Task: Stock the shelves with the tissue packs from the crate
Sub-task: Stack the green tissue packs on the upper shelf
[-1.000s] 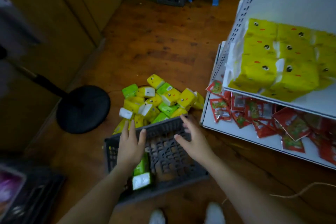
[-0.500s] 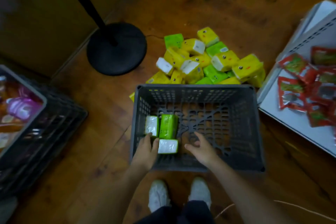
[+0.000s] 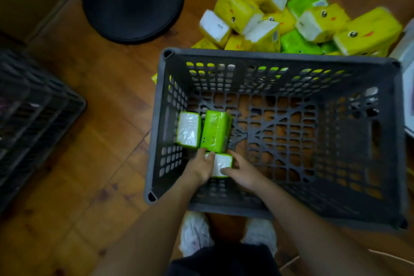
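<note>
Across the brown wooden plank floor [image 3: 94, 163], the largest thing is the dark grey plastic lattice crate [image 3: 280, 55], standing upright with most of its perforated bottom bare. Just beyond the crate's far wall lies a loose heap of yellow and green soft-wrapped tissue packs [image 3: 291, 13], tumbled at all angles and not on any shelf. Well to the crate's left sits a second dark slatted crate [image 3: 33, 119], and beyond the crate's far left corner is a black round stand base [image 3: 132, 0]. A pale white corner [image 3: 406, 51] shows at the crate's far right corner; I cannot tell whether it belongs to the shelving.

Three packs are left inside the crate, all against its near left corner. The green wrapped tissue pack [image 3: 215, 130] lies flat, its long axis running from the near wall toward the far wall, with small printed eyes at its near end. Touching its left side, the white-faced, green-edged tissue pack [image 3: 188, 129] lies parallel, pale face up. Just nearer, the small white-topped, green-rimmed tissue pack [image 3: 221, 162] lies crosswise, its long axis running left to right, at right angles to the other two.

The left hand [image 3: 199, 169] grips that crosswise pack's left end and the right hand [image 3: 243, 173] curls round its right end, so both are clamped on it.

By my reckoning the crate is nearly emptied, yet the stocking itself remains: these three packs and the whole heap need shelving.
</note>
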